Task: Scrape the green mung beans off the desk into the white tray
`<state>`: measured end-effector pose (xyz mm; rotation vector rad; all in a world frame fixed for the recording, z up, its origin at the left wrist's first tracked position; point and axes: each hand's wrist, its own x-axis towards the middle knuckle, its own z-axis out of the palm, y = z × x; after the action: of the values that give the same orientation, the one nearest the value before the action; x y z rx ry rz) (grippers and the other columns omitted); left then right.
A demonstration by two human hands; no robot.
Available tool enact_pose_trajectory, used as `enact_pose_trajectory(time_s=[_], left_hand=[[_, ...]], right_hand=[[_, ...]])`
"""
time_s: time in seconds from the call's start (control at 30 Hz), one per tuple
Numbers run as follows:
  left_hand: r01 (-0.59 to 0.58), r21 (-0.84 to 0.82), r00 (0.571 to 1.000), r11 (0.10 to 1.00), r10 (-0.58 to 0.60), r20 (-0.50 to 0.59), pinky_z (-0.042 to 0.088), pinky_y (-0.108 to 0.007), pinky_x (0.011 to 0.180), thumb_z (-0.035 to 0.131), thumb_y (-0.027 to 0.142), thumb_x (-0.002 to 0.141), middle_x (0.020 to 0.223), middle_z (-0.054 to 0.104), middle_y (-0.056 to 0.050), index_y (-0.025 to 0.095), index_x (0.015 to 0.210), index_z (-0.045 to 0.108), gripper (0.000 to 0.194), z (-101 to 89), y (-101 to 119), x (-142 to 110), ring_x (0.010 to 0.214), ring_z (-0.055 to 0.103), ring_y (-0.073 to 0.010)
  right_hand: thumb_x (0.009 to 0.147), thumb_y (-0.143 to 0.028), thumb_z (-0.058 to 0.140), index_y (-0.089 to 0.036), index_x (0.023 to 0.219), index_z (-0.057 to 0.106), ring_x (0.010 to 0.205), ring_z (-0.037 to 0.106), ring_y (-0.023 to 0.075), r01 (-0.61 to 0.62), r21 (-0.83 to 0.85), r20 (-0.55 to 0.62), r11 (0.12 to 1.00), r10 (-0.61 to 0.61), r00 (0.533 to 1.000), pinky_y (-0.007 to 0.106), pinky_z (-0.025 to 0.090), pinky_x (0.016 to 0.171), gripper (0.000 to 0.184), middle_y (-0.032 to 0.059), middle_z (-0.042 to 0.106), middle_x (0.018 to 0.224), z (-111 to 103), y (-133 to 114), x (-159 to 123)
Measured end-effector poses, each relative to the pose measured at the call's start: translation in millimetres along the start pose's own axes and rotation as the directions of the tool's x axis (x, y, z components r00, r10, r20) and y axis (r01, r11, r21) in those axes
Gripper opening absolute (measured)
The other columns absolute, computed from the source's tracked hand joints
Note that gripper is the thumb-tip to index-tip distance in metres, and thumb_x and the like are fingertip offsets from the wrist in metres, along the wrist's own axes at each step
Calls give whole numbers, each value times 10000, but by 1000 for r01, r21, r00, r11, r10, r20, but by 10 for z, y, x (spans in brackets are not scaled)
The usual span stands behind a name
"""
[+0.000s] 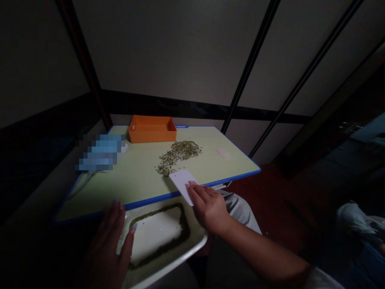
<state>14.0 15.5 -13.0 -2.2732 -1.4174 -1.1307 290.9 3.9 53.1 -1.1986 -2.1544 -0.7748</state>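
Observation:
My right hand point(212, 208) grips a flat white plastic card point(183, 181), its far edge touching the table beside loose small greenish-brown grains point(183, 151). The grains lie spread in a patch on the pale table point(132, 176). Below the table's blue front edge is a white tray point(197, 243), with more dark green grains gathered along the inside of its walls. My left hand point(110, 241) is at the tray's left side, closed on its rim with the thumb on the inner side. Shadow hides part of this hand.
An orange open box point(152, 134) stands at the table's back left. Left of it lies a blurred blue item point(102, 152) with a pale cord or strap. A small whitish pile point(223, 153) sits on the right. Walls rise behind; another person's clothing point(357, 224) shows at far right.

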Motion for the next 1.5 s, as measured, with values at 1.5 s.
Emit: enact_pose_trajectory(time_s=[1.5], left_hand=[[46,-143,999,989,-49,-11,288,-486,1218,483,335,846,1588,285,92,367,1479,215,688,171,-178,-96,1445,327,-226]], right_hand=[[796,-65,476,-75,1148,654,923,717,246,-176,-9,-30,984,176,984,355,588,802,394,175,746,1071,216,386,40]])
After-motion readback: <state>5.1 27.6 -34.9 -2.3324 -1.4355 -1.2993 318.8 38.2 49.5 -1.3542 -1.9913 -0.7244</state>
